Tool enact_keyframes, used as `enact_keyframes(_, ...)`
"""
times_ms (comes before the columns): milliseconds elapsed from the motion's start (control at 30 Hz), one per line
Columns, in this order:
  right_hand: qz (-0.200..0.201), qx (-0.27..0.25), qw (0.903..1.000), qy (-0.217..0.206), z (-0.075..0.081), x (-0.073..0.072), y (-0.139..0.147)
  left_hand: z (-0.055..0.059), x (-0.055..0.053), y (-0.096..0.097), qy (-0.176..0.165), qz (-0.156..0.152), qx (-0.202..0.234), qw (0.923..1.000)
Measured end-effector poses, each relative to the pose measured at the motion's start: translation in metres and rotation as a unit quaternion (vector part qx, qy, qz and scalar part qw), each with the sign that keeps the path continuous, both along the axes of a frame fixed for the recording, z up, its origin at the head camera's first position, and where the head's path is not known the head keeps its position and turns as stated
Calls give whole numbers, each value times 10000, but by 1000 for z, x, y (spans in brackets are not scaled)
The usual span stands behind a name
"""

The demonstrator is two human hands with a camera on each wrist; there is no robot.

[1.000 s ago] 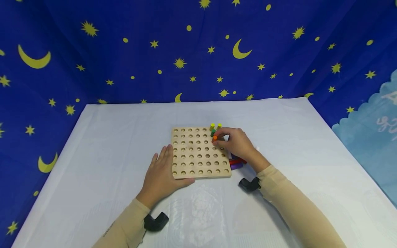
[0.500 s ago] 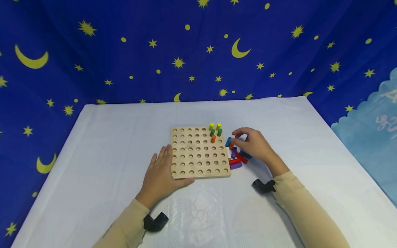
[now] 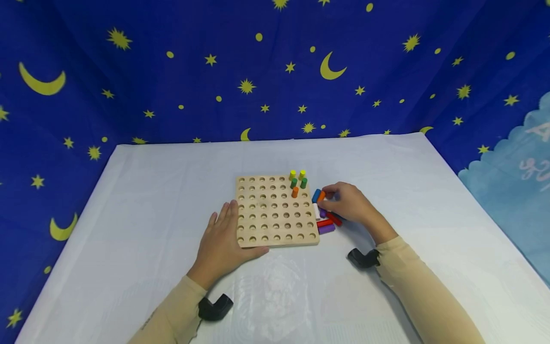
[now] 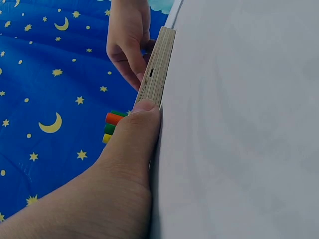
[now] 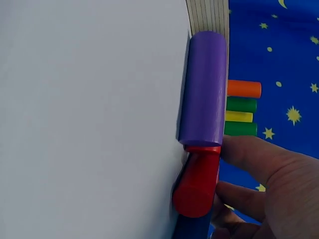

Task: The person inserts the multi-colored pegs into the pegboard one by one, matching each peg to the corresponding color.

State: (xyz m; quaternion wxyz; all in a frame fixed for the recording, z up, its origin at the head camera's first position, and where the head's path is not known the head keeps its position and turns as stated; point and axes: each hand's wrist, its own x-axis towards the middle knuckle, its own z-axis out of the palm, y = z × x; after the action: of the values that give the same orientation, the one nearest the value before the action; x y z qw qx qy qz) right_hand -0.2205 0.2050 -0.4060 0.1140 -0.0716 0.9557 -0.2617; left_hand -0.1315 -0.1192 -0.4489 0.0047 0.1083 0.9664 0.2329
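Note:
A square wooden pegboard with rows of round holes lies on the table. My left hand rests at its near left corner, fingers straight along the left side and thumb against the near edge. Upright in the far right holes stand yellow pegs, green pegs and one orange peg. Beside the right edge, my right hand pinches another orange peg between thumb and index finger. The right wrist view hides that peg behind other pegs.
Loose pegs lie along the board's right side: a blue peg, a white peg, purple pegs and red pegs. A star-patterned blue cloth rises behind the white table.
My right hand has left the board, where a second green peg now shows upright, and moved right to the loose pegs, closing on an orange one. My left hand has stayed put.

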Motion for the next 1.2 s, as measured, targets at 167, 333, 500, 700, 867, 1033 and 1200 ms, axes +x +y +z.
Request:
enact_keyframes(167,-7,-236,9994,253,-1,0,0,2,0,0,-46,20,1,10000)
enact_keyframes(333,-52,-527,9978,392,-3,0,-1,1,0,1,-36,28,-28,10000)
enact_keyframes(500,-140,-903,9943,549,-4,-1,-1,1,0,0,-48,38,-13,10000)
enact_keyframes(700,30,-1544,9859,649,-4,-2,-8,1,-1,0,-52,38,-3,10000)
enact_keyframes(867,274,-1609,9845,643,-5,-2,-18,0,-1,0,-51,40,-16,10000)
enact_keyframes(1033,367,-1562,9834,850,-6,-4,-24,0,-1,1,-50,42,-12,10000)
enact_keyframes(1200,401,-1338,9837,1136,-7,-4,-27,0,-1,1,-36,37,-2,10000)
